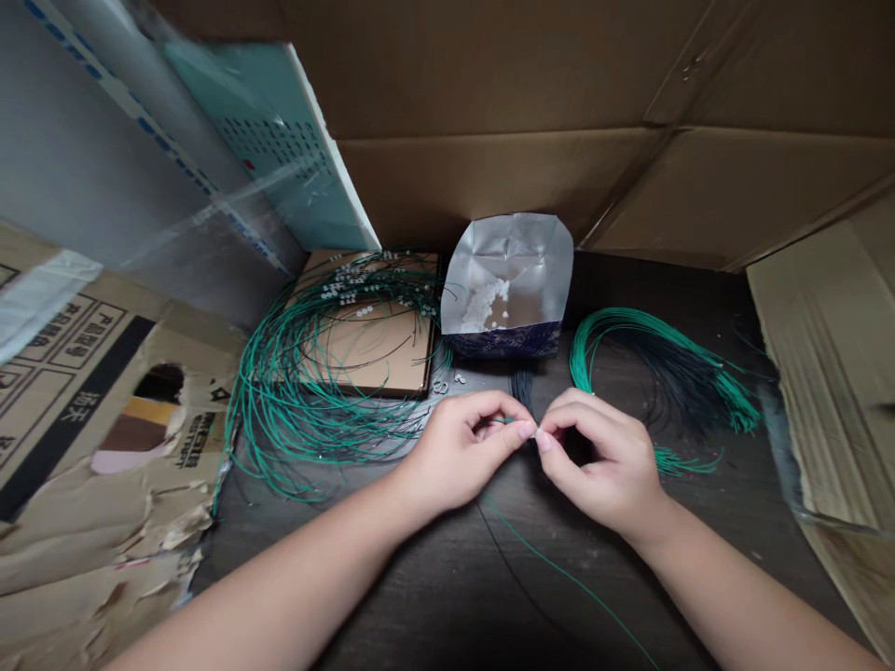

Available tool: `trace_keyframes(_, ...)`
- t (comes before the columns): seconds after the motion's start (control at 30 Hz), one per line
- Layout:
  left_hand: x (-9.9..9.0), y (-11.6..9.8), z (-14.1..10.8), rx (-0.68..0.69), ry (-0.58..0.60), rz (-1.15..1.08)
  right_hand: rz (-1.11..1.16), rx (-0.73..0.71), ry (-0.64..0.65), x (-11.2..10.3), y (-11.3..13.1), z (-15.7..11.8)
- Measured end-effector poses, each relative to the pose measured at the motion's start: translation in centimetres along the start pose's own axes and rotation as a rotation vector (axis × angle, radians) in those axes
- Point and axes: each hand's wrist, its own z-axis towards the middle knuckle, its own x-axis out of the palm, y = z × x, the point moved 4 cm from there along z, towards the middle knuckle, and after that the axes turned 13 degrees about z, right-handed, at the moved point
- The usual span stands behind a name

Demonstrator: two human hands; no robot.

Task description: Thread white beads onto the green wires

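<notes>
My left hand (467, 447) is closed in a pinch, with a bit of green wire (504, 421) showing at its fingers. Fingertip to fingertip with it, my right hand (607, 461) pinches something too small to make out. From below my left hand a thin green wire (559, 559) and a black wire (504, 552) trail toward the front edge. Just behind the fingers lies a bundle of black wires (521, 387). A foil-lined bag (507, 238) stands beyond, holding small white pieces (482, 306).
At left, green and black wires with small white connectors (353, 280) spread over a cardboard piece (364, 349). A bundle of green and black wires (629, 326) curves at right. Cardboard walls (489, 75) enclose the dark table (433, 596). A pale-green sheet (280, 158) leans back left.
</notes>
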Motion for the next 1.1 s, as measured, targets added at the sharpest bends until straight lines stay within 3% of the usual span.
trace_keyframes(0.17, -0.12, 0.15, 0.08, -0.055, -0.015, -0.084, -0.022, -0.015, -0.051, -0.24, -0.04, -0.1)
trace_keyframes(0.57, -0.15, 0.51, -0.06, -0.106, -0.026, -0.115, -0.118, -0.111, -0.025, -0.01, 0.23, -0.52)
trace_keyframes(1.1, -0.03, -0.18, 0.15, -0.068, 0.039, -0.115, -0.121, -0.081, -0.044, 0.03, 0.18, -0.6)
